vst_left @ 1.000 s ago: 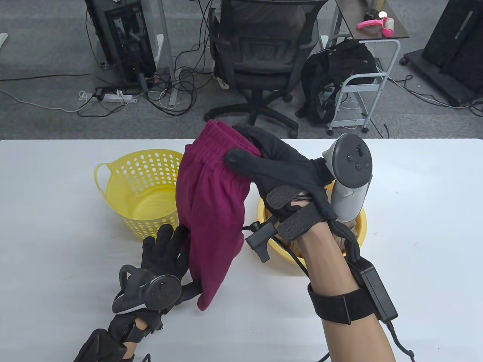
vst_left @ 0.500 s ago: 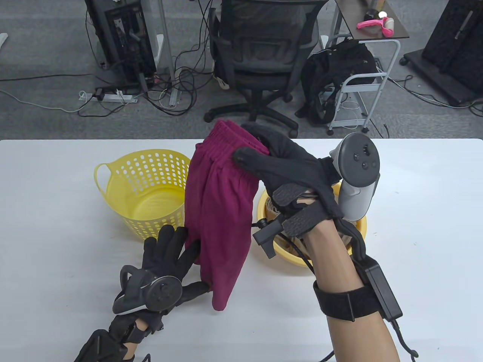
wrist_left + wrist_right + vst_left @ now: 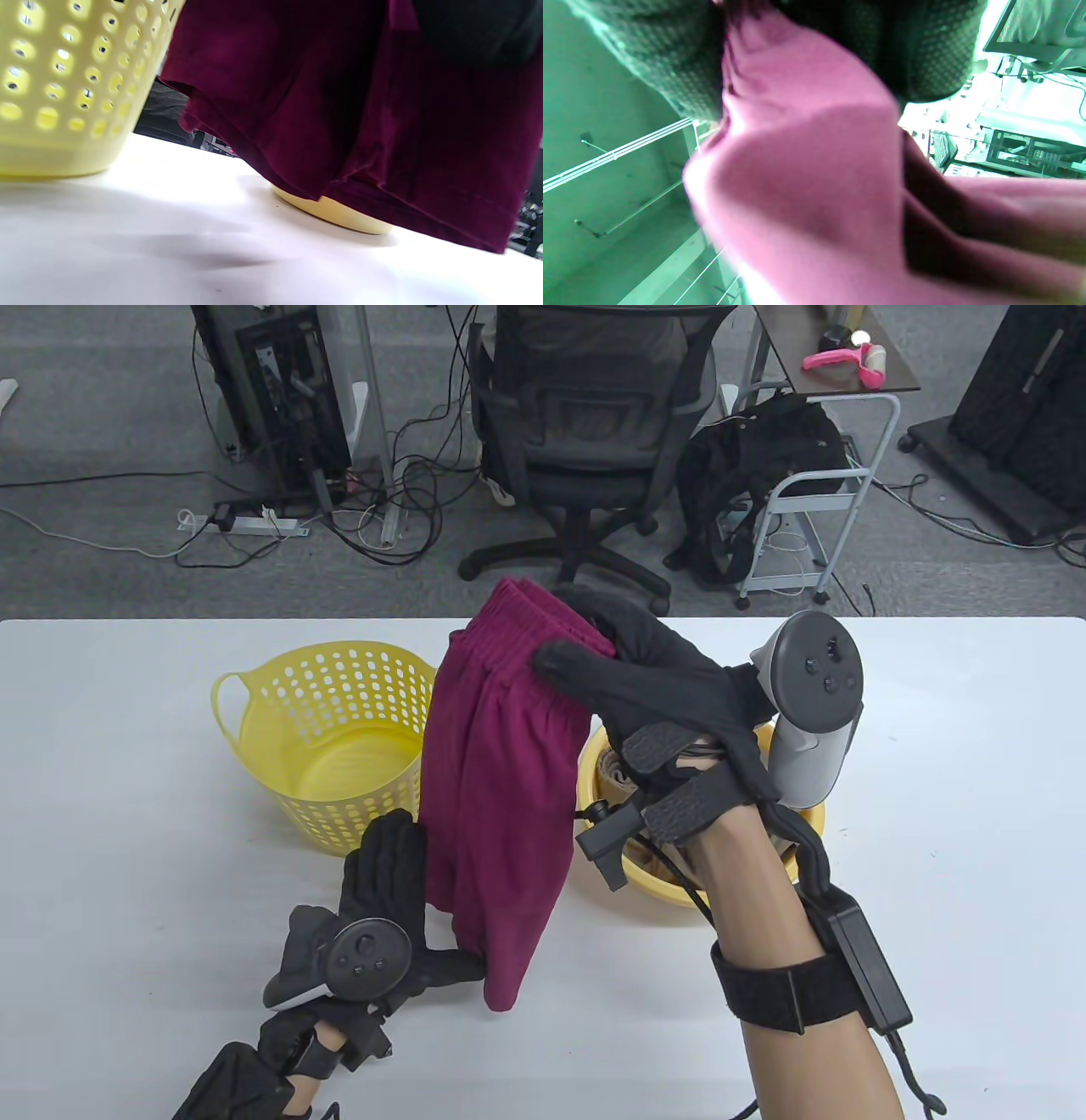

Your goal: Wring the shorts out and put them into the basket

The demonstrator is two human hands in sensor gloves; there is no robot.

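Right hand [image 3: 670, 687] has its fingers clamped on the waistband of the shorts [image 3: 496, 789], which hang mid-table above the yellow bowl [image 3: 806, 819]. Left hand [image 3: 390, 882] lies straight-fingered against the hem. No twist shows yet; the basket [image 3: 254, 729], toward the far-left, holds nothing.

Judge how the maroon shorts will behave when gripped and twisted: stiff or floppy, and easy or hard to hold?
Probably floppy: the shorts hang in loose folds from the right hand pinching the waistband. Likely easy to bunch: the left hand touches the lower leg. Whether they are wet and heavy cannot be told.
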